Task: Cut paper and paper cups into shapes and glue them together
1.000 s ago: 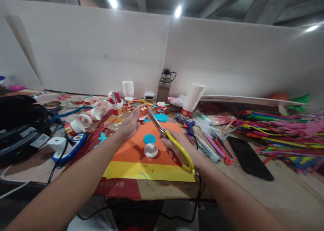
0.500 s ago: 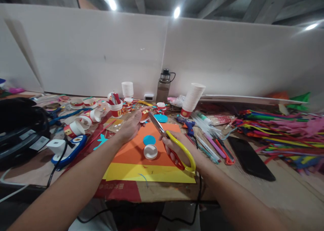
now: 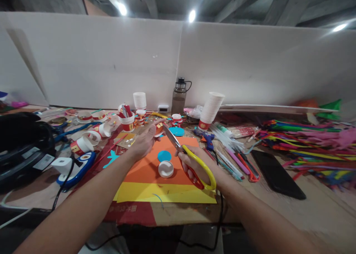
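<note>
My left hand (image 3: 144, 140) is closed on a small red and white piece of paper cup (image 3: 159, 129), raised over the far part of the orange paper (image 3: 147, 168). In my right hand (image 3: 194, 161) is a pair of scissors (image 3: 198, 161) with yellow and red handles. Their blades point up and left, with the tips right beside the cup piece; whether they touch it I cannot tell. Below the hands, a blue paper circle (image 3: 164, 156) lies on the orange sheet, and a white cup bottom (image 3: 166, 169) sits just in front of it.
Yellow paper (image 3: 167, 193) sticks out under the orange. Stacked paper cups (image 3: 211, 111), a water bottle (image 3: 178, 98) and a blue glue gun (image 3: 207, 138) stand or lie behind. Right: a black phone (image 3: 278, 174) and pipe cleaners (image 3: 314, 135). Left: a blue-edged power strip (image 3: 80, 168) and cut cups (image 3: 82, 145).
The whole view has shifted slightly. Both hands keep nearly the same pose, with the cup piece and scissors still held close together.
</note>
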Demonstrator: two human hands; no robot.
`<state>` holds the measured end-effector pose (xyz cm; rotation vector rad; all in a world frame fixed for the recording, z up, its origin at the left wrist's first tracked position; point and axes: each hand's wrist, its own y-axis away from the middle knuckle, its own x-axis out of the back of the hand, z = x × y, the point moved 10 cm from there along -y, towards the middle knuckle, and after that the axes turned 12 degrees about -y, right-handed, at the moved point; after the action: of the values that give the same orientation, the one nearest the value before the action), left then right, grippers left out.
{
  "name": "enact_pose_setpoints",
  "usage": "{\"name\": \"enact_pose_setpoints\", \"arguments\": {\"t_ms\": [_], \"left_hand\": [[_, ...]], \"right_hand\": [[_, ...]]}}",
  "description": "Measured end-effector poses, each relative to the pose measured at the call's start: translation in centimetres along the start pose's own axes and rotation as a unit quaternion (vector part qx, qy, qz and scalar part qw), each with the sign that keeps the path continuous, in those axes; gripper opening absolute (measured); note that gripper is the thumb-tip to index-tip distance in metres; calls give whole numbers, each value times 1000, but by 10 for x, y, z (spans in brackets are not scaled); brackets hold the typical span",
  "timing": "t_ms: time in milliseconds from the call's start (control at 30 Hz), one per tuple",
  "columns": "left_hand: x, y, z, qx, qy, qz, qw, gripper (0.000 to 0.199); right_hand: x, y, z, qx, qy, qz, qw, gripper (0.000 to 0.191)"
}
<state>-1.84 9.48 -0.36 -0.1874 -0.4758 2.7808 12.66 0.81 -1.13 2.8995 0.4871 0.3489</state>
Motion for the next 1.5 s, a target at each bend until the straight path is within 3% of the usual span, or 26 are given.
{"name": "enact_pose_setpoints", "arguments": {"t_ms": [500, 633, 1100, 1500], "left_hand": [[4, 3, -2, 15, -44, 20, 999, 49], [1, 2, 0, 2, -22, 12, 1000, 45], [-1, 3, -4, 47, 30, 3, 998, 46], [-2, 3, 3, 13, 14, 1, 1000, 43]], "right_hand": [[4, -3, 4, 4, 2, 1, 1000, 25], [4, -5, 7, 10, -20, -3, 1000, 22], [3, -10, 9, 57, -13, -28, 998, 19], [2, -15, 17, 53, -25, -21, 998, 19]]}}
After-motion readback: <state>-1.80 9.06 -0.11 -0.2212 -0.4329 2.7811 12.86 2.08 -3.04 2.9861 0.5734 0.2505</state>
